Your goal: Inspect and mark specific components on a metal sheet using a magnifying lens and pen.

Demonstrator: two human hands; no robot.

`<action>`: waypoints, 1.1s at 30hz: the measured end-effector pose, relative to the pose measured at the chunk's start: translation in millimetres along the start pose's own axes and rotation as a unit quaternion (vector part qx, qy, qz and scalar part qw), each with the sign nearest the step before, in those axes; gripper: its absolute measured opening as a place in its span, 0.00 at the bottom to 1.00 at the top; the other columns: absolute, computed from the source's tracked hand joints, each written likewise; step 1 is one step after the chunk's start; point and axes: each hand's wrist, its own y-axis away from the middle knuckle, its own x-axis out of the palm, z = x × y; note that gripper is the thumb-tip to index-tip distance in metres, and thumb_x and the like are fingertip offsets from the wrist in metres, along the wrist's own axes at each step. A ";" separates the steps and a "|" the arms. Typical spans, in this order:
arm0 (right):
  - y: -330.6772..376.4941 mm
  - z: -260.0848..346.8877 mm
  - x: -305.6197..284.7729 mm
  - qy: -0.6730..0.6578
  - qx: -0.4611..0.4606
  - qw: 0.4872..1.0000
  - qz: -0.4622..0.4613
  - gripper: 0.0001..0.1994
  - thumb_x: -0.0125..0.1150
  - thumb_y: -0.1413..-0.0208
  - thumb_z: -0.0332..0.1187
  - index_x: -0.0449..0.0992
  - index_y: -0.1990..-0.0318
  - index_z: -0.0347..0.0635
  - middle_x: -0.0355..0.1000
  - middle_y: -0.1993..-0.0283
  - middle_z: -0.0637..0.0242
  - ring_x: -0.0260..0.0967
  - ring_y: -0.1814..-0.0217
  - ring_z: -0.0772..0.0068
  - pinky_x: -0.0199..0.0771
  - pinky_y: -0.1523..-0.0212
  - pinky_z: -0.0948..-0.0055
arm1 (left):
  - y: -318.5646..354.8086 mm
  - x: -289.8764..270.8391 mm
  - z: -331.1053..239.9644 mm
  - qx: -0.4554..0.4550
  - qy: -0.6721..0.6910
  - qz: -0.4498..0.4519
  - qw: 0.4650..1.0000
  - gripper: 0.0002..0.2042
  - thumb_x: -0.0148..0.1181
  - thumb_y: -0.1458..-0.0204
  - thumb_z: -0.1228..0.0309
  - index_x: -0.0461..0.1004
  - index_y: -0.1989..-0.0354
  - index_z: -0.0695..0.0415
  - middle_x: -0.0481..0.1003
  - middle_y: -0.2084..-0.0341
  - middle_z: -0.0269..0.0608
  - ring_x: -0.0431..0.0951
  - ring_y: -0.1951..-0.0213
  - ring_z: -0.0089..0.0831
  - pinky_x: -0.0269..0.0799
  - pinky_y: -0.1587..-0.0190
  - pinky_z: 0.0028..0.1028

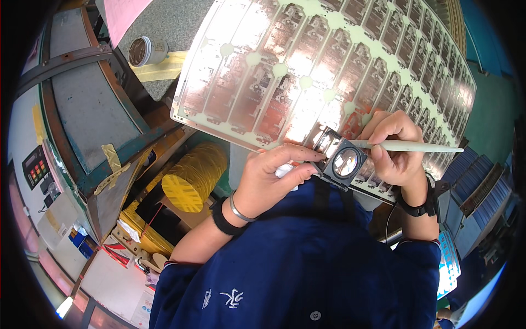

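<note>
Copper-brown rows on a pale green circuit panel (306,82) fill the upper middle and right of the frame, its near edge slanting down toward my body. My left grip (293,164), near the centre, has thumb and forefinger closed on the side of a black folding magnifier (348,162), which stands over the panel's near edge with its round lens facing up at me. My right grip (388,147), just right of it, pinches a pale pen-like tool (424,146) between thumb and fingers; the tool lies nearly flat, its working end running in beside the magnifier, where the frame hides the tip from me. I take this as the close-up step: checking, perhaps touching up, one small spot of the pattern through the lens. The next move, as I judge it, calls for a steady left side, with only light fingertip pressure on the right, so the tip meets that spot without scratching its neighbours. At the upper left, a small open jar (157,51) sits on the grey speckled worktop (175,24).
</note>
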 end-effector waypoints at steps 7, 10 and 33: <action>-2.3 2.2 -1.0 0.012 -0.001 1.000 0.003 0.05 0.56 0.53 0.22 0.67 0.69 0.37 0.70 0.76 0.64 0.68 0.75 0.75 0.69 0.73 0.78 | -0.7 -1.4 0.1 0.005 -0.006 0.001 1.000 0.08 0.62 0.52 0.76 0.77 0.62 0.60 0.77 0.71 0.39 0.76 0.75 0.20 0.71 0.72 0.19; -4.4 1.6 -2.4 0.018 0.007 1.000 0.009 0.05 0.55 0.53 0.22 0.67 0.69 0.37 0.70 0.75 0.64 0.68 0.74 0.76 0.69 0.71 0.78 | -5.0 -2.6 -1.3 0.017 -0.014 0.003 1.000 0.08 0.61 0.52 0.77 0.77 0.62 0.60 0.77 0.71 0.39 0.76 0.75 0.21 0.71 0.72 0.19; 142.7 -70.8 -171.9 0.274 0.234 0.729 -0.582 0.24 0.50 0.39 0.42 0.59 0.40 0.38 0.62 0.42 0.45 0.60 0.39 0.56 0.61 0.43 0.65 | 0.3 -2.1 25.9 0.000 0.002 -0.039 0.999 0.08 0.56 0.50 0.80 0.77 0.62 0.63 0.77 0.72 0.38 0.77 0.74 0.21 0.72 0.69 0.19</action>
